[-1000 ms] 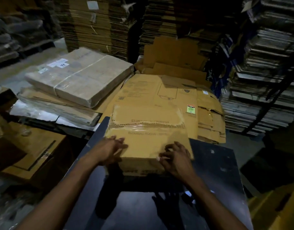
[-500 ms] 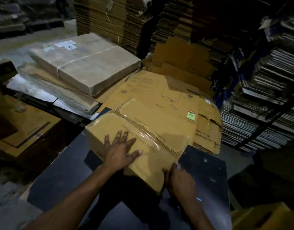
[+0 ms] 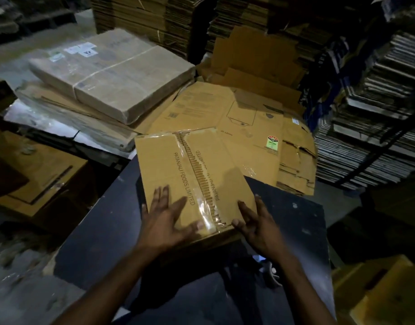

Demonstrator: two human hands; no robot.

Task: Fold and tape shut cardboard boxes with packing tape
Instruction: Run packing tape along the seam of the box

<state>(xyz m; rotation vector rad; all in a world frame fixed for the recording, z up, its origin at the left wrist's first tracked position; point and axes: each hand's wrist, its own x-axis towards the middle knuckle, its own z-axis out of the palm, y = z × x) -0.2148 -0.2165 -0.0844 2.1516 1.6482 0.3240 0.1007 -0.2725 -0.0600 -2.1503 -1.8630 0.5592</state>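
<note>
The left hand's fingers [image 3: 160, 195] are lying spread and flat on the top of the cardboard box [image 3: 165, 165], the thumb reaching toward the clear packing tape [image 3: 203, 202] that is covering the centre seam between the two closed flaps. The right hand [image 3: 258, 227] is touching the box's near right corner with its fingers straight and slightly apart. The left hand [image 3: 165, 225] is resting palm down. The box, printed "PATANJALI FOODS LIMITED", is sitting on a dark surface [image 3: 295, 221], its far end just beside a pile of flattened cartons [image 3: 253, 127]. A wrapped bundle [image 3: 112, 73] is lying farther left.
</note>
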